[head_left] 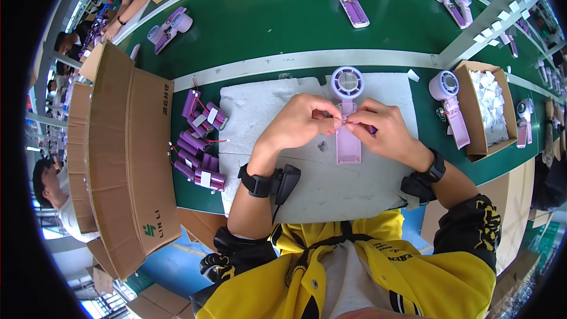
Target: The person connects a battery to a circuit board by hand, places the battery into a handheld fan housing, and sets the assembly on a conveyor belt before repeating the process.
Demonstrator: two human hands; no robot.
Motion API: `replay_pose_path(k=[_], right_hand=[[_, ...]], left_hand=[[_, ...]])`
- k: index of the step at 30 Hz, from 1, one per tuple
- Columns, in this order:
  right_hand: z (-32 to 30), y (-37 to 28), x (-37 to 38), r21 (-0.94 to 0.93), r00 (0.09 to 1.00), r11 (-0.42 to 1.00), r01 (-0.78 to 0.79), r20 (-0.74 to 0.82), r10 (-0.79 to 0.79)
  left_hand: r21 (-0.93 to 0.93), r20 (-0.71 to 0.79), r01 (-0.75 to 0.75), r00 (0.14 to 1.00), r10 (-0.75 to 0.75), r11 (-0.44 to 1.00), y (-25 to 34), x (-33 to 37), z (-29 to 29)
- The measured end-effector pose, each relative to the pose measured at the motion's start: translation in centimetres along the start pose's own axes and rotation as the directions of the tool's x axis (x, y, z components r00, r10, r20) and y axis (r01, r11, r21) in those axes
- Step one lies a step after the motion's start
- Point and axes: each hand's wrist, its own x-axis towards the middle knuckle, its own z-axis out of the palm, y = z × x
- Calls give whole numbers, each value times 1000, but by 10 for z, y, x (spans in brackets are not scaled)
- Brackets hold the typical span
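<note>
We have the fan point(347, 108) on the mat point(254, 97) straight ahead, its round head at twelve o'clock and its open handle pointing to six. Our left hand point(304, 121) comes in from nine and our right hand point(387, 127) from three; the fingertips meet over the handle, thumb and forefinger pinched narrow on a small part point(344, 122). It is too tiny for us to name, and we cannot tell whether our knuckles touch the handle.

The likeliest trouble is a slip: with so little to grip, an uneven pull could flick the part away or strain whatever it joins. Since neither hand seems to clamp the fan's body, a sideways push could swing it on the mat. A dark bit point(322, 146) between seven and eight o'clock might catch underneath if the fan slid that way.

At nine, the batteries point(204, 118) lie with loose leads that could tangle if nudged. At three, a careless right elbow could knock the second fan point(452, 109) into the box point(507, 115).
</note>
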Motion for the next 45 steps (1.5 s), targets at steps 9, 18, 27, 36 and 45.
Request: replay_pose_path(k=[9,18,27,36,45], right_hand=[[4,7,-2,133,997,989,-65,-21,69],[3,5,-1,118,997,990,-83,4,83],[4,7,-1,129,996,988,-89,-14,92],[5,9,-3,152,994,985,-87,-50,95],[6,10,-4,115,997,993,-17,-77,26]], left_hand=[[-131,19,-16,1000,18,991,3,-1,0],[-54,57,-9,998,12,999,5,1,-6],[-148,-7,-38,999,37,988,4,0,-4],[-91,-54,-38,998,33,995,11,-1,1],[-108,-107,-83,992,72,991,7,0,3]])
